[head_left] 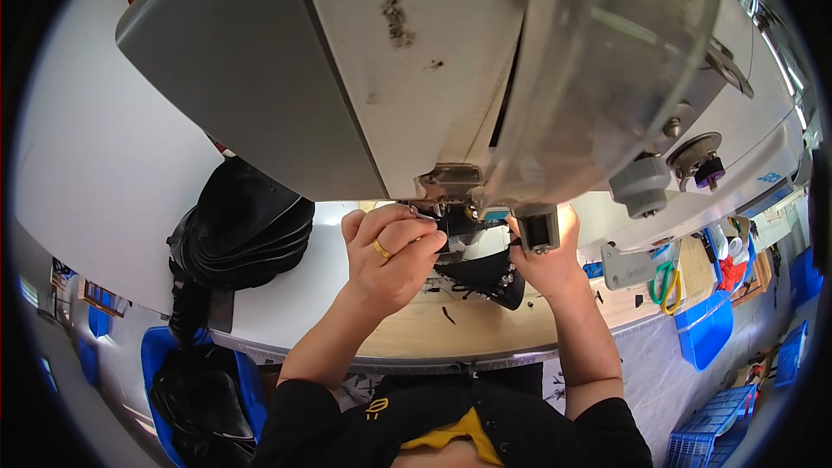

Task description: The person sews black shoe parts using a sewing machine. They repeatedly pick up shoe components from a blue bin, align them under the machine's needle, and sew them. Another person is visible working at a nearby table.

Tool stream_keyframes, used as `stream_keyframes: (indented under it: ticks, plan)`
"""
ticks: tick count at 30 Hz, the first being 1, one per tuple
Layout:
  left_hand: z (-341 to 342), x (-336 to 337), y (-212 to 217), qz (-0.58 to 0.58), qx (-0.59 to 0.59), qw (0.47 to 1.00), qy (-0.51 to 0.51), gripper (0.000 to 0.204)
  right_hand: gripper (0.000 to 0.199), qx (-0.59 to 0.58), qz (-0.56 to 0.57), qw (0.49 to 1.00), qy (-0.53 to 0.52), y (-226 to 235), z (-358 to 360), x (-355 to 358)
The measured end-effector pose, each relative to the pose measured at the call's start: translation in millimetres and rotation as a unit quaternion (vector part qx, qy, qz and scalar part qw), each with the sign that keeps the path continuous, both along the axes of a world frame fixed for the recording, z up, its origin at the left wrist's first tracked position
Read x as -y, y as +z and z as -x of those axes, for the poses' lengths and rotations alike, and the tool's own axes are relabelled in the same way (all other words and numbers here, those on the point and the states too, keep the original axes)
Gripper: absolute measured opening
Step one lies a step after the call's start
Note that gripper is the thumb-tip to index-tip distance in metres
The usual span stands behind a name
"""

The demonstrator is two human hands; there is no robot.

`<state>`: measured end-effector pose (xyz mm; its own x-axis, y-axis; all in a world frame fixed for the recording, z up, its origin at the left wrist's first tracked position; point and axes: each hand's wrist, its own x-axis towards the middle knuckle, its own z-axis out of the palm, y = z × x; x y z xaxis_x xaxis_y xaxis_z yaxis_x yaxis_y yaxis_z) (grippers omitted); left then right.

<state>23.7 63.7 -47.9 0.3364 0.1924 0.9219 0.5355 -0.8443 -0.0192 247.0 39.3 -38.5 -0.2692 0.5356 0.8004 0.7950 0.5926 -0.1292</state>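
Note:
A large white and grey sewing machine (433, 78) fills the upper middle, its needle area low at the centre. My left hand (390, 251), with a gold ring on one finger, is pinched closed just left of the needle area. A small shiny bit shows at its fingertips, too small to name. Below the needle area lies a black sewn piece (490, 279) with dark, shiny trim. My right hand (552, 260) grips this piece's right side between thumb and fingers, partly hidden behind a grey metal machine part (537, 228).
Stacked black pieces (247, 230) lie on the white table at left, above a blue bin (156, 381) holding more. Green-handled and yellow-handled scissors (666, 284) lie at right, near a blue tray (706, 329). Black scraps (448, 315) dot the wooden tabletop. A blue crate (711, 429) stands lower right.

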Motion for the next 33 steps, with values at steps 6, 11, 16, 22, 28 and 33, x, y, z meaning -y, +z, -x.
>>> stream_keyframes:
  ticks: [6, 11, 16, 22, 28, 33]
  plan:
    - [-1.7, 3.9, 4.4, 0.050, 0.003, 0.999, 0.011, 0.028, 0.040, -0.022, 0.027, 0.999, -0.003, -5.9, -0.9, -5.7]
    - [-1.6, 4.2, 5.6, 0.053, 0.000, 0.998, 0.018, 0.026, 0.035, -0.016, 0.020, 1.000, -0.017, -13.4, -3.8, -9.7]
    - [-6.5, 5.4, 3.4, 0.056, 0.010, 0.997, 0.045, 0.019, 0.015, -0.032, -0.026, 0.999, -0.025, -9.7, 0.3, -17.5]
    - [-7.6, 2.5, -0.3, 0.060, 0.028, 0.997, 0.042, 0.018, 0.021, -0.020, -0.019, 0.999, -0.039, -12.5, -0.4, -20.8]
    - [-3.4, -3.6, -2.4, 0.073, 0.029, 0.997, 0.001, 0.017, 0.029, -0.012, 0.000, 0.999, -0.045, -13.2, -1.0, -18.7]
    - [13.3, -27.0, -7.2, 0.306, 0.170, 0.921, -0.169, 0.013, 0.011, -0.018, -0.029, 0.999, -0.033, -11.8, -0.4, -22.8]
